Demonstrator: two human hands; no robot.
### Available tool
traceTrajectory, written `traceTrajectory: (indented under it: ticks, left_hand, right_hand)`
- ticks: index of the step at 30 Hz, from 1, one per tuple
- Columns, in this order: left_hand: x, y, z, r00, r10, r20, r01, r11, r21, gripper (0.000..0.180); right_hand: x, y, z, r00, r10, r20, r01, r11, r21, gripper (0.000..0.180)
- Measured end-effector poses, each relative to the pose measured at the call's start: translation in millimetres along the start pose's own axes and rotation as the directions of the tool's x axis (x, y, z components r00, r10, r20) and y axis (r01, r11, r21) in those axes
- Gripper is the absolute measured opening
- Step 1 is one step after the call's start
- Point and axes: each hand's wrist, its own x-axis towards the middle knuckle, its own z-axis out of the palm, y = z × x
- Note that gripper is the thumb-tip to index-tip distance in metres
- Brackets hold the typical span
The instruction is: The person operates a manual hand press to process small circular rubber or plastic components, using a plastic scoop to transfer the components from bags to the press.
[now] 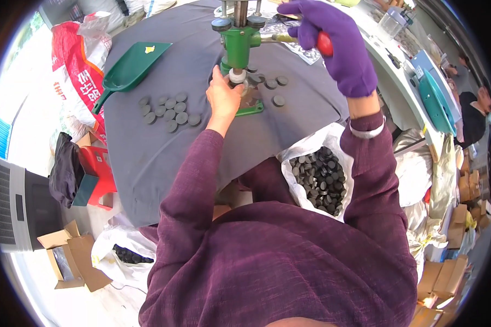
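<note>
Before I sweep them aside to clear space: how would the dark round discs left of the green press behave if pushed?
The discs look flat and thin, lying face down on the grey cloth, so they would probably slide rather than roll. They seem rigid and light. The cloth may bunch and snag them.

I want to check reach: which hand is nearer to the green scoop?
Left. The left hand is at the press base, right of the scoop; the gloved right hand grips the lever, farther right.

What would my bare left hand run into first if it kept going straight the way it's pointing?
Most likely the green hand press: the left hand points up the picture, its fingers already at the white die.
</note>
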Motion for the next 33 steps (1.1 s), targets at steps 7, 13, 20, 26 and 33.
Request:
traceTrajectory:
  ticks: [7,13,20,26,33]
  left_hand:
    - [5.2,-18.9,-25.7,0.963,0.252,-0.098,-0.247,0.967,0.063,0.055]
    - [-42.4,-42.6,-93.0,0.876,0.435,0.209,-0.455,0.601,0.657,0.022]
    - [-53.2,-53.1,-101.3,0.852,0.457,0.255,-0.507,0.602,0.617,0.033]
    - [-23.8,-13.0,-55.6,0.964,0.265,0.020,-0.262,0.936,0.233,0.060]
    - [-5.4,4.0,-10.0,0.980,0.198,-0.010,-0.191,0.957,0.218,0.073]
  right_hand:
    - [-92.2,51.5,41.1,0.998,-0.058,-0.036,0.059,0.998,0.023,0.022]
    - [-79.4,30.7,34.8,0.933,0.360,0.007,-0.352,0.906,0.236,0.021]
    - [-8.2,-2.2,3.6,0.999,-0.045,0.012,0.044,0.997,0.060,0.033]
    - [7.1,-4.2,1.3,0.980,0.191,-0.054,-0.169,0.946,0.277,0.031]
    - [25.3,36.4,0.4,0.830,-0.556,0.040,0.455,0.717,0.527,0.032]
